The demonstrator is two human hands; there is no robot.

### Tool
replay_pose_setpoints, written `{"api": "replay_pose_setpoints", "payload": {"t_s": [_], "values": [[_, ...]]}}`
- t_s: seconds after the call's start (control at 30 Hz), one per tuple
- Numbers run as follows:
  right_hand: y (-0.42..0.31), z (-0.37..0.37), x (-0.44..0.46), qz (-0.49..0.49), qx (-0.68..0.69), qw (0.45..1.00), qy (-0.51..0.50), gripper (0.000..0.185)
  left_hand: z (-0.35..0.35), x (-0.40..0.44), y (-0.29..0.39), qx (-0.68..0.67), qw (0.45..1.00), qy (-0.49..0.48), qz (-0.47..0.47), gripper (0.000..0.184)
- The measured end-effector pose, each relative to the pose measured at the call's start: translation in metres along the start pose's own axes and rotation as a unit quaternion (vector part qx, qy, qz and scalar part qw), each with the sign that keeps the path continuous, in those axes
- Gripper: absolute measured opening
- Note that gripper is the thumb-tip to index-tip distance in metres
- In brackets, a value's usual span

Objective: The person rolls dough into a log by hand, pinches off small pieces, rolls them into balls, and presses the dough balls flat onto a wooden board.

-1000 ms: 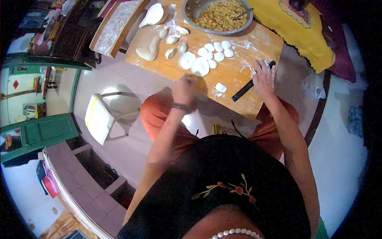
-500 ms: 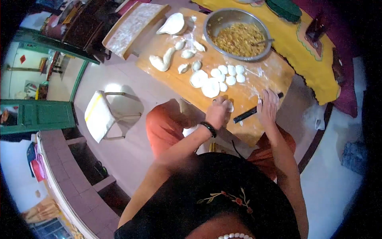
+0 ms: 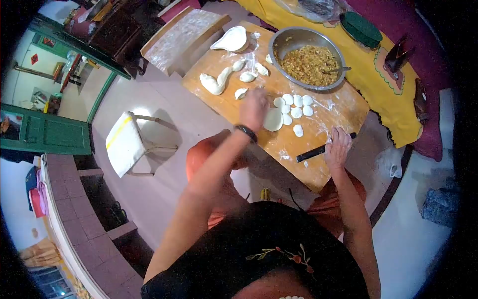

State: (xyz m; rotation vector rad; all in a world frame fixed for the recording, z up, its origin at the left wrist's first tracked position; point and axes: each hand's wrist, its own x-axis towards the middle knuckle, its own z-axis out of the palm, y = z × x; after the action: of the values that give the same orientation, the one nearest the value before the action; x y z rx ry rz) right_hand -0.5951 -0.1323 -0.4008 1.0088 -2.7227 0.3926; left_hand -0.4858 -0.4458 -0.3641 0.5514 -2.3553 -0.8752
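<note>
My left hand (image 3: 255, 107) is smeared by motion over the left side of the wooden board (image 3: 279, 142). It hangs beside a large thin dough round (image 3: 273, 120) and partly covers the dough near it; its fingers cannot be made out. My right hand (image 3: 338, 147) lies over a black rolling pin (image 3: 311, 154) near the board's right edge, fingers bent across it. Several small flattened dough discs (image 3: 297, 100) sit in a cluster at mid-board, with a single disc (image 3: 298, 130) nearer me. Filled dumplings (image 3: 247, 77) and a curved dough rope (image 3: 214, 83) lie at the left.
A steel bowl (image 3: 279, 55) of chopped filling, with a spoon in it, stands at the board's far right. Behind the rope is a white dough-like mass (image 3: 233, 40). A floured tray (image 3: 181, 37) adjoins at the left. A chair (image 3: 127, 144) with a white cover stands on the floor.
My left hand has moved from the board's near edge, up and left, toward the dough rounds. A small disc that was at its fingers now lies free. My right hand stays on the rolling pin.
</note>
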Motion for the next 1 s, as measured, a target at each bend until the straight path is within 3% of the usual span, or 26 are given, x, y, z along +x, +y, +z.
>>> {"api": "replay_pose_setpoints", "payload": {"t_s": [0.03, 0.17, 0.23, 0.33, 0.57, 0.7, 0.77, 0.83, 0.9, 1.0], "values": [[-0.002, -0.002, 0.002, -0.001, 0.003, 1.0, -0.003, 0.055, -0.024, 0.024, 0.0, 0.034, 0.999, 0.01, -0.038, 0.028], [-0.002, -0.004, 0.007, 0.018, 0.013, 0.999, -0.036, 0.054, -0.033, 0.153, -0.102, 0.074, 0.991, 0.101, 0.049, 0.035], [0.0, -0.001, 0.009, 0.036, -0.003, 0.998, -0.053, 0.054, -0.042, 0.206, -0.113, 0.127, 0.991, 0.045, -0.014, 0.035], [0.004, 0.01, 0.006, 0.041, -0.007, 0.999, -0.035, 0.051, -0.034, 0.263, -0.126, 0.179, 0.981, 0.024, 0.069, 0.04], [0.011, 0.015, 0.004, 0.017, 0.001, 0.999, -0.034, 0.054, -0.004, 0.305, -0.164, 0.173, 0.981, -0.072, -0.041, 0.034], [0.004, 0.003, 0.009, 0.033, 0.012, 0.998, -0.05, 0.056, 0.004, 0.308, -0.197, 0.259, 0.964, -0.064, 0.011, 0.029], [0.008, 0.007, 0.007, 0.027, 0.037, 0.999, -0.027, 0.058, -0.002, 0.307, -0.193, 0.065, 0.977, -0.089, -0.184, 0.026], [0.009, 0.008, 0.007, 0.028, 0.049, 0.998, -0.021, 0.06, -0.019, 0.292, -0.159, 0.128, 0.986, -0.026, -0.106, 0.02], [0.007, 0.003, 0.008, 0.034, 0.049, 0.998, -0.036, 0.062, -0.02, 0.3, -0.181, -0.102, 0.985, -0.005, -0.137, 0.019], [0.003, 0.0, 0.008, 0.037, 0.035, 0.998, -0.037, 0.064, -0.027, 0.302, -0.18, -0.202, 0.953, 0.02, -0.227, 0.019]]}}
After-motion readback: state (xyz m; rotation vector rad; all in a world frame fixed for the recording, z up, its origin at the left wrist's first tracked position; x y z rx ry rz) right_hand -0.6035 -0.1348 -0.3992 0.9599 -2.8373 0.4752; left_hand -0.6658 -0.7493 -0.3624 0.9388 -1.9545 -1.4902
